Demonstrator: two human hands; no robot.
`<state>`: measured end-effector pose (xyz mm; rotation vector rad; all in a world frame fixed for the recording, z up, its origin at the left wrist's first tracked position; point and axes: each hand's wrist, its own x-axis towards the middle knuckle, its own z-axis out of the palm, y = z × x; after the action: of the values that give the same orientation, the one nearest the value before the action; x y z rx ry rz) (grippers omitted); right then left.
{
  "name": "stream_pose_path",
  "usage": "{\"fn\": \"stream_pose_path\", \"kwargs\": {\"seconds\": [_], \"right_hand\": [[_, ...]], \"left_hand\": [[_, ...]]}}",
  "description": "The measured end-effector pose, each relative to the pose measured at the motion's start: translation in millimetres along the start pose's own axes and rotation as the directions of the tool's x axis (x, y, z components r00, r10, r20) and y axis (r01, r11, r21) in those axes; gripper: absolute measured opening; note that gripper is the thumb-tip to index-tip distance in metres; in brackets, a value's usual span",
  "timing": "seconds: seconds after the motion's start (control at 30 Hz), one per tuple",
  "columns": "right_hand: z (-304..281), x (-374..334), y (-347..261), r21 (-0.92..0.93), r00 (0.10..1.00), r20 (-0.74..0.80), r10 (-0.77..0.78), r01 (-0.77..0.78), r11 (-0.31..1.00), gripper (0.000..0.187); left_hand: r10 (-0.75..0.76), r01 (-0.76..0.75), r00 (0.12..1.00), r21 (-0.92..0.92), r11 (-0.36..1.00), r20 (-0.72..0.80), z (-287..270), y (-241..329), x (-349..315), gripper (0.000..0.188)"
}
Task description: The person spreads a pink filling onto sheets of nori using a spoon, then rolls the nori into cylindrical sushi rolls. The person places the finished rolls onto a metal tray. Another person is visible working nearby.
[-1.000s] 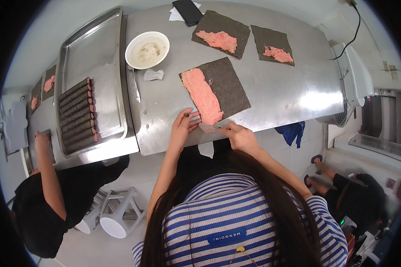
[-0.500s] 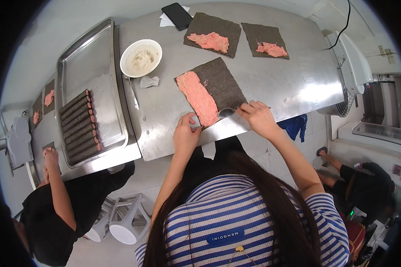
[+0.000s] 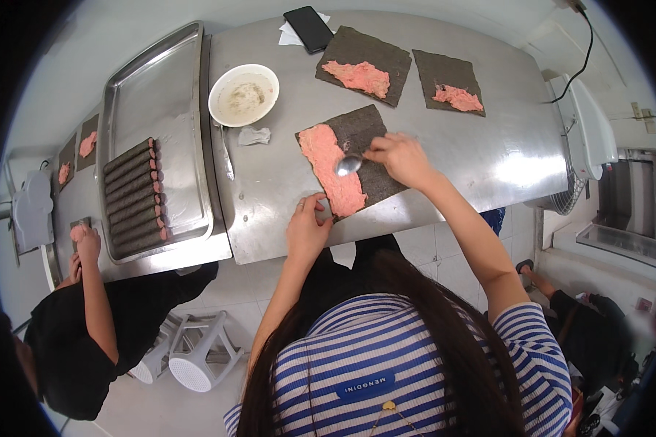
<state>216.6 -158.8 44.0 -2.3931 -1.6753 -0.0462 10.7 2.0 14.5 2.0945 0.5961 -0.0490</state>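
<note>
A dark seaweed sheet [image 3: 386, 171] lies on the steel table in front of me, with a band of pink meat paste [image 3: 332, 175] spread along its left side. My right hand [image 3: 402, 159] is closed on the handle of a metal spoon [image 3: 348, 164]. The spoon's bowl sits over the paste, at its right edge. At the sheet's near left corner, my left hand [image 3: 308, 227] rests with its fingertips at the edge and its thumb apart from the bent fingers.
Two more seaweed sheets with paste [image 3: 364, 65] [image 3: 455, 84] lie farther back. A white bowl [image 3: 215, 95], a crumpled wipe [image 3: 254, 136] and a phone [image 3: 308, 29] stand leftward. A metal tray [image 3: 204, 146] holds several seaweed rolls [image 3: 133, 193]. At far left, another person's hands [image 3: 87, 247] work on a small piece.
My right hand has moved the spoon up and left, from the sheet's near edge onto the paste. My left hand stays at the corner. The view has shifted slightly.
</note>
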Motion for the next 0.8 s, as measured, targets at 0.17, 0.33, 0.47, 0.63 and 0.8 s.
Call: {"fn": "stream_pose_path", "kwargs": {"seconds": [0.17, 0.33, 0.47, 0.63, 0.8], "right_hand": [[-8, 24, 1, -0.006, 0.998, -0.008, 0.062, -0.062, 0.998, 0.025], [-4, -21, -28, 0.044, 0.986, 0.164, 0.025, -0.033, 0.998, 0.027], [-23, -52, -37, 0.203, 0.952, 0.304, 0.012, -0.077, 0.976, 0.031], [-26, -15, -16, 0.181, 0.975, 0.188, 0.122, -0.156, 0.971, 0.031], [-11, -20, -25, 0.134, 0.988, 0.121, 0.093, -0.109, 0.985, 0.029]], "left_hand": [[0.017, -0.016, 1.0, -0.072, 0.997, 0.019, 2, -7, 1, 0.048], [-0.026, 0.045, 0.998, -0.37, 0.928, 0.056, 6, -18, 7, 0.051], [-0.031, 0.041, 0.999, -0.566, 0.823, 0.028, 13, -29, 11, 0.05], [-0.069, 0.082, 0.997, -0.686, 0.723, 0.046, 12, -25, 21, 0.052], [-0.112, 0.138, 0.99, -0.719, 0.681, 0.084, 3, -17, 21, 0.052]]}}
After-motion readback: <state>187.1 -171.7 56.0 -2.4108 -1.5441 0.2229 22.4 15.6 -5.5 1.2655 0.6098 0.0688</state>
